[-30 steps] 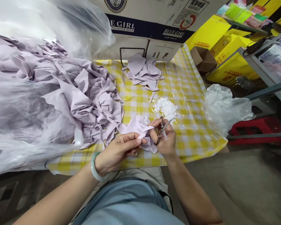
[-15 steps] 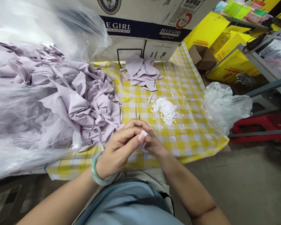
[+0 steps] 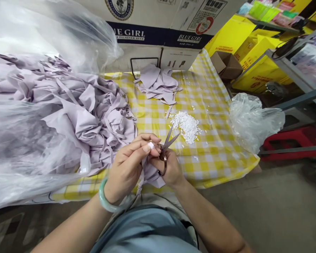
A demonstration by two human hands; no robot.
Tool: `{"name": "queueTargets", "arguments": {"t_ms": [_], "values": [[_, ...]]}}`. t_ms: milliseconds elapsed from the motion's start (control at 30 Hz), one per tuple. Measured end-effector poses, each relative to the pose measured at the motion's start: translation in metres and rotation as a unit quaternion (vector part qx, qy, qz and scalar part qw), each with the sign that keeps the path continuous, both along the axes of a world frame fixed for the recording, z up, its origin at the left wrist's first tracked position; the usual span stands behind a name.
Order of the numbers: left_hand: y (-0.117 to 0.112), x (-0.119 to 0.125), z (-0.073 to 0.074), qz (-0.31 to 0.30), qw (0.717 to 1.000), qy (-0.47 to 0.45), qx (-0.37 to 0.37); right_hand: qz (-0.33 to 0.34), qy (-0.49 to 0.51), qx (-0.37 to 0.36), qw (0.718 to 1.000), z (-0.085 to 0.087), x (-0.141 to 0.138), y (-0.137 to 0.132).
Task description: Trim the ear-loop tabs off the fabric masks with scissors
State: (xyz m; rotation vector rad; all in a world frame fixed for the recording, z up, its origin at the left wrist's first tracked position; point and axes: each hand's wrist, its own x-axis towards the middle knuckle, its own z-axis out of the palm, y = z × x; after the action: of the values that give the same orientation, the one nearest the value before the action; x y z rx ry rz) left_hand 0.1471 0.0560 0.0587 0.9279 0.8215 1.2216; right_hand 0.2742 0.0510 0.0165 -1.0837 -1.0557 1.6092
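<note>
My left hand (image 3: 133, 156), with a green bangle (image 3: 107, 200) on its wrist, pinches a small white tag (image 3: 151, 144) and lilac fabric (image 3: 152, 174) that hangs below the fingers. Close on its right, my right hand (image 3: 171, 168) has its fingers in the handles of a pair of scissors (image 3: 168, 140). The blades stand apart and point away from me, towards a heap of small white pieces (image 3: 185, 125). Part of the fabric is hidden behind both hands.
A large lilac fabric pile (image 3: 94, 109) under clear plastic (image 3: 28, 137) covers the table's left. A smaller lilac stack (image 3: 158, 82) lies before a beer carton (image 3: 152, 31). At right are a clear plastic bag (image 3: 254, 119), a metal shelf (image 3: 300, 100) and a red stool (image 3: 297, 144).
My hands have shifted slightly left, and the right has turned so the scissors now show with parted blades. More of the lilac fabric hangs in sight under the hands.
</note>
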Motion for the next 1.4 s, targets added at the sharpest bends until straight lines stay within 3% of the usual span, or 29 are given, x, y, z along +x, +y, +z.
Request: {"name": "queueTargets", "arguments": {"t_ms": [100, 167, 300, 400, 467, 900, 1400], "values": [[0.001, -0.001, -0.004, 0.015, 0.999, 0.000, -0.035, 0.059, -0.035, 0.008, 0.998, -0.004, 0.004, 0.001], [0.000, -0.001, -0.009, 0.023, 0.999, 0.040, -0.027, 0.065, -0.151, 0.062, 0.984, 0.001, 0.016, 0.000], [-0.005, 0.000, -0.017, 0.038, 0.989, 0.130, 0.060, 0.054, -0.398, 0.223, 0.888, 0.020, 0.043, 0.000], [-0.008, 0.002, -0.018, 0.038, 0.979, 0.174, 0.100, 0.087, -0.469, 0.270, 0.836, 0.028, 0.052, -0.001], [-0.010, 0.003, -0.018, 0.035, 0.975, 0.189, 0.113, 0.106, -0.492, 0.278, 0.819, 0.029, 0.053, -0.001], [-0.012, 0.004, -0.018, 0.005, 0.957, 0.249, 0.152, 0.107, -0.505, 0.283, 0.808, 0.030, 0.051, -0.001], [-0.012, 0.008, -0.023, 0.005, 0.951, 0.248, 0.184, 0.096, -0.498, 0.279, 0.816, 0.027, 0.053, -0.001]]}}
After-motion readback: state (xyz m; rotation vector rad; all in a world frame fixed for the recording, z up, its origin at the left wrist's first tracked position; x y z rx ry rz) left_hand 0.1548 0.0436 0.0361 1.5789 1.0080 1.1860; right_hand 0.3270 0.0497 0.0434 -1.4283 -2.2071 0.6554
